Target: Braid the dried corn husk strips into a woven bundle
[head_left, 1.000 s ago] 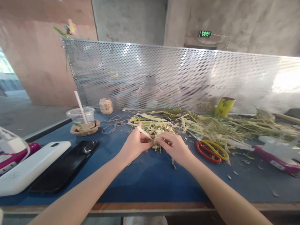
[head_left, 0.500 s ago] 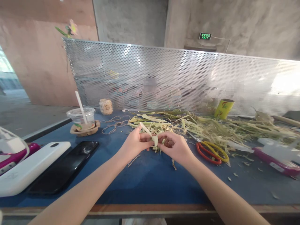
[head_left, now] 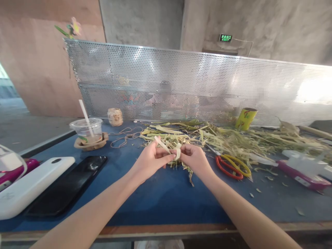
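Note:
Between my two hands, a pale flat strip of plant fibre (head_left: pixel 177 154) is bent into a small loop. My left hand (head_left: pixel 152 158) pinches it at the left, thumb stretched toward the loop, and one end of the strip sticks up past the forefinger. On the other side, the fingers of my right hand (head_left: pixel 193 157) are closed on the loop's right edge. Just behind and beneath the hands lies a heap of shredded pale green fibre (head_left: pixel 171 140). Scissors with one red and one yellow handle (head_left: pixel 233 166) lie to the right of my right hand.
At left are a black phone (head_left: pixel 68 186), a white power bank (head_left: pixel 36 183) and a plastic cup with a straw (head_left: pixel 89 129). Loose string (head_left: pixel 126 136) and a small jar (head_left: pixel 115 117) lie behind. A yellow tube (head_left: pixel 246 118) stands before the perforated metal screen (head_left: pixel 145 79); a power strip (head_left: pixel 302 175) sits right.
The loop of strip has shifted slightly right and turned more toward me. My left thumb now reaches further along it, and my right fingers have closed in more. The view has moved slightly.

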Available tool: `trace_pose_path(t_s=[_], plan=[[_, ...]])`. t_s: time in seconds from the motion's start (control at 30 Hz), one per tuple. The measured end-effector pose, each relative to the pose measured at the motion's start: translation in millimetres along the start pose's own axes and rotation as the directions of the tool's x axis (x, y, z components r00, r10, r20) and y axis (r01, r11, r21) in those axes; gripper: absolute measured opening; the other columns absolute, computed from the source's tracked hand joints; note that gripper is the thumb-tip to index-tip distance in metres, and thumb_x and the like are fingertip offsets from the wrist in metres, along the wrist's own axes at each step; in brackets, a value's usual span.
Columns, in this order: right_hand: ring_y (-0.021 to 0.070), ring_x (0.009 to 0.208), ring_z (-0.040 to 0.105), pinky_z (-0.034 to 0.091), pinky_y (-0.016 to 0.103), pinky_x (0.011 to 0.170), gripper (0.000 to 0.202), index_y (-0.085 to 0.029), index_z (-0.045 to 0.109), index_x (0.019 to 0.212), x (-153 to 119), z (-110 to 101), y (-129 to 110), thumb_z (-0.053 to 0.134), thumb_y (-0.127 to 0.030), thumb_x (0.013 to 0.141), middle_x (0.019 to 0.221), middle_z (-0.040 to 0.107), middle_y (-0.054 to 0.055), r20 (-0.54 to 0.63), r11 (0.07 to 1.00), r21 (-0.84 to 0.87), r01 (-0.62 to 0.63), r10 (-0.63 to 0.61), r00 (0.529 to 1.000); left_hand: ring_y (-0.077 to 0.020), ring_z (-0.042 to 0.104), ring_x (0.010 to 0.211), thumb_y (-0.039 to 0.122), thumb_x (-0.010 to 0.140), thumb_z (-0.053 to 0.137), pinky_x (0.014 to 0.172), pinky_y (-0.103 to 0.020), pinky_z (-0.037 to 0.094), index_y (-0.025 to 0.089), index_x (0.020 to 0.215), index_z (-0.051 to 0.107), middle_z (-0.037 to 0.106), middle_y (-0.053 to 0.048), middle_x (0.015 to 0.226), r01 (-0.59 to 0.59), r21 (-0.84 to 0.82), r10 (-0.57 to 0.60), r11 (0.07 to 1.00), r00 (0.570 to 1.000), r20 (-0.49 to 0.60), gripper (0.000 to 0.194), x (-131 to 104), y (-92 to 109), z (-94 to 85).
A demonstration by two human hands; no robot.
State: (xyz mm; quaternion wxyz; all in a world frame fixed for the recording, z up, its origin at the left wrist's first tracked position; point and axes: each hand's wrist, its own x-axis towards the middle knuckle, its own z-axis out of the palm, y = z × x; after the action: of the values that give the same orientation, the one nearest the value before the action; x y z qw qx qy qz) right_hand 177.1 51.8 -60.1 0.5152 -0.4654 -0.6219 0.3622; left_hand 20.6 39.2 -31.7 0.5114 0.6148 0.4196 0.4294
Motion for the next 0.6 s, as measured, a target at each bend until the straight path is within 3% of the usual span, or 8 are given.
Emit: trace_pose_path(t_s=[0.17, 0.3, 0.4, 0.6], plan=[[0.0046, 0.04, 0.032, 0.025, 0.017, 0.036, 0.026, -0.018, 0.049, 0.065, -1, 3, -3, 0.068, -0.034, 0.059, 0.049, 0.045, -0.007, 0.041, 0.979, 0.199, -0.029, 0.022, 0.999, -0.0104, 0.045, 0.051, 0.026, 0.066, 0.071, 0.052, -0.025, 0.034, 0.013, 0.14, 0.013, 0.065, -0.001, 0.071, -0.002, -0.09, 0.002, 0.996, 1.0, 0.001, 0.095, 3, -5, -1.1], [0.004, 0.041, 0.031, 0.025, 0.017, 0.037, 0.027, -0.017, 0.049, 0.063, -2, 2, -5, 0.07, -0.034, 0.058, 0.052, 0.043, -0.006, -0.027, 0.972, 0.23, 0.05, -0.045, 0.999, -0.0086, 0.045, 0.051, 0.023, 0.066, 0.07, 0.051, -0.025, 0.035, 0.013, 0.139, 0.013, 0.064, -0.002, 0.075, -0.018, -0.143, 0.022, 0.989, 0.999, 0.027, 0.093, 4, -11, -1.9], [0.0047, 0.043, 0.032, 0.026, 0.017, 0.037, 0.03, -0.017, 0.048, 0.06, -2, 1, -6, 0.072, -0.034, 0.056, 0.05, 0.042, -0.006, -0.05, 0.978, 0.199, 0.056, -0.047, 0.998, -0.0093, 0.046, 0.051, 0.025, 0.067, 0.07, 0.052, -0.026, 0.035, 0.014, 0.135, 0.026, 0.064, -0.003, 0.077, -0.035, -0.096, 0.039, 0.995, 0.998, 0.048, 0.082, 4, -11, -1.7], [0.0049, 0.041, 0.033, 0.026, 0.017, 0.038, 0.031, -0.017, 0.054, 0.072, -2, 2, -7, 0.072, -0.037, 0.056, 0.047, 0.04, -0.008, 0.029, 0.978, 0.209, -0.023, 0.017, 0.999, -0.0095, 0.048, 0.056, 0.025, 0.07, 0.067, 0.054, -0.026, 0.037, 0.012, 0.116, 0.046, 0.065, -0.007, 0.085, -0.023, -0.061, 0.031, 0.998, 0.992, 0.124, 0.053, 3, -6, -2.7]])
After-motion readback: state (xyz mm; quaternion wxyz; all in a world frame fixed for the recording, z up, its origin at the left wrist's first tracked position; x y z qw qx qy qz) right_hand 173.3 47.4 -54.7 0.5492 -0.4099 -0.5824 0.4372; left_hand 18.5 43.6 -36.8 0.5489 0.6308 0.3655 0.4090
